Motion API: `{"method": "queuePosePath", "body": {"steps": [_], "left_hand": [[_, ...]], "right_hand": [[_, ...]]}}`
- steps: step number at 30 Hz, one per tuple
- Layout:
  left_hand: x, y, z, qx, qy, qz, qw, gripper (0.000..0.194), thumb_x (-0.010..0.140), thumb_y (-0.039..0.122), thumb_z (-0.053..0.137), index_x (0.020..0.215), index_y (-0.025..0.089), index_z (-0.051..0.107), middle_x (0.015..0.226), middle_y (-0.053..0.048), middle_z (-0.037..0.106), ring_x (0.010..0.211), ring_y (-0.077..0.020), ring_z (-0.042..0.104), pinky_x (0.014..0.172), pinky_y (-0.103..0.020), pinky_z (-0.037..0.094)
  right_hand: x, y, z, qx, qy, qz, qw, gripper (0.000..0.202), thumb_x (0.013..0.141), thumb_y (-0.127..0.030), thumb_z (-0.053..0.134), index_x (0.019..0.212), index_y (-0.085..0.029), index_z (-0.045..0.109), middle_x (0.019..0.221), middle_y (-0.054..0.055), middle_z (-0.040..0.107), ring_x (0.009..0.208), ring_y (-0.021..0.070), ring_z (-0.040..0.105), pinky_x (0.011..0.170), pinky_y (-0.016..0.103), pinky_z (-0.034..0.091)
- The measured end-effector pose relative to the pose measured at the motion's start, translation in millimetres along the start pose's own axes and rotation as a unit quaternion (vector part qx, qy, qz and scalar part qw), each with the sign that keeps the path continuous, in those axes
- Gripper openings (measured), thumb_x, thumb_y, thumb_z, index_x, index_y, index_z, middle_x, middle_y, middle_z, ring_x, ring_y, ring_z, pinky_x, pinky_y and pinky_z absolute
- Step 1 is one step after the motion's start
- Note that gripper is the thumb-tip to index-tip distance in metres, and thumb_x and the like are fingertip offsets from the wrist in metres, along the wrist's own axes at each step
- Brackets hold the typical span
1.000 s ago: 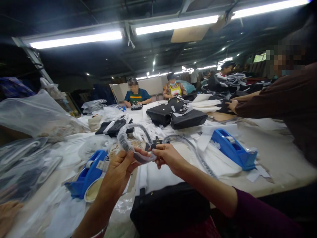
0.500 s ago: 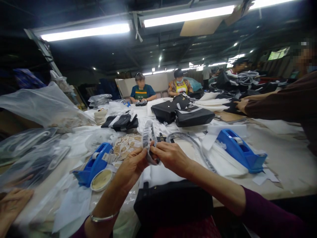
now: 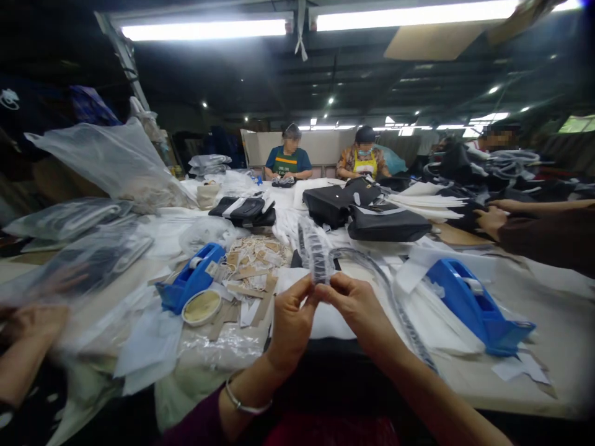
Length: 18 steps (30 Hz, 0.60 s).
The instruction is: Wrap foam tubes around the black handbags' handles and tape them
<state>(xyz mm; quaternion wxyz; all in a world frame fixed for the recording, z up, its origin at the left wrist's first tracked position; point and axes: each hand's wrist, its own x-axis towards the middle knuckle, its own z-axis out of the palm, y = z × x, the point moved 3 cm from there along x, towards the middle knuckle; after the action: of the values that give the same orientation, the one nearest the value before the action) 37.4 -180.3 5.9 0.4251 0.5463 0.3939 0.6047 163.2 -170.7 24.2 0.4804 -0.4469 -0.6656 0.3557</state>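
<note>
A bag handle (image 3: 318, 257) wrapped in clear plastic film stands up in a loop above the table's front edge. My left hand (image 3: 292, 319) pinches its lower end between thumb and fingers. My right hand (image 3: 360, 306) is closed on the same end, its thumb against my left fingertips. Below my hands is a black bag (image 3: 316, 356), mostly hidden in shadow, with a white sheet (image 3: 332, 322) at its top. To the right curves a long film-wrapped strap (image 3: 395, 291).
Blue tape dispensers stand left (image 3: 193, 279) and right (image 3: 481, 306). Cardboard tags with strings (image 3: 255, 260) and a round tin (image 3: 202, 306) lie left. Black bags (image 3: 388, 223) are ahead. A co-worker's hands (image 3: 39, 325) are at far left, another's hand (image 3: 493, 220) at right.
My hands have turned the wrapped handle so its loop points upward, and my fingertips have come together at its lower end. The view has swung left and tilted down slightly.
</note>
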Motion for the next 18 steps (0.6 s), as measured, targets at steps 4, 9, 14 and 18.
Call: {"method": "queuePosePath", "body": {"steps": [4,9,14,18], "left_hand": [[-11,9,5.0,0.042,0.011,0.028,0.999,0.032,0.088,0.029,0.053,0.117,0.026,0.064,0.106,-0.005,0.066,0.102,-0.0235,0.057,0.095,-0.034,0.042],[-5,28,-4.2,0.002,0.013,-0.004,1.0,0.033,0.089,0.041,0.05,0.115,0.025,0.064,0.114,-0.007,0.056,0.113,-0.0212,0.049,0.103,-0.031,0.035],[24,11,-9.3,-0.229,-0.131,-0.161,0.951,0.034,0.087,0.042,0.054,0.099,0.014,0.067,0.09,-0.008,0.064,0.081,-0.016,0.059,0.074,-0.026,0.047],[41,-6,-10.8,-0.274,-0.088,-0.153,0.945,0.024,0.082,0.033,0.062,0.094,0.013,0.067,0.085,-0.006,0.067,0.071,-0.0114,0.059,0.066,-0.021,0.046]], "right_hand": [[-1,-9,5,-0.004,0.049,-0.044,0.998,0.029,0.085,-0.038,0.059,0.065,-0.017,0.059,0.068,0.0,0.05,0.068,0.0141,0.046,0.062,0.026,0.036],[-3,-16,9,-0.119,0.059,-0.211,0.968,0.029,0.088,-0.025,0.055,0.06,-0.019,0.054,0.066,0.0,0.043,0.064,0.0139,0.042,0.059,0.028,0.034],[-6,0,14,-0.3,0.0,-0.434,0.85,0.026,0.086,-0.007,0.051,0.066,-0.02,0.06,0.067,0.002,0.051,0.075,0.0171,0.046,0.076,0.033,0.038],[6,-1,11,-0.314,0.026,-0.332,0.889,0.014,0.081,-0.009,0.059,0.084,-0.021,0.065,0.087,0.006,0.058,0.091,0.0216,0.05,0.079,0.037,0.038]]}}
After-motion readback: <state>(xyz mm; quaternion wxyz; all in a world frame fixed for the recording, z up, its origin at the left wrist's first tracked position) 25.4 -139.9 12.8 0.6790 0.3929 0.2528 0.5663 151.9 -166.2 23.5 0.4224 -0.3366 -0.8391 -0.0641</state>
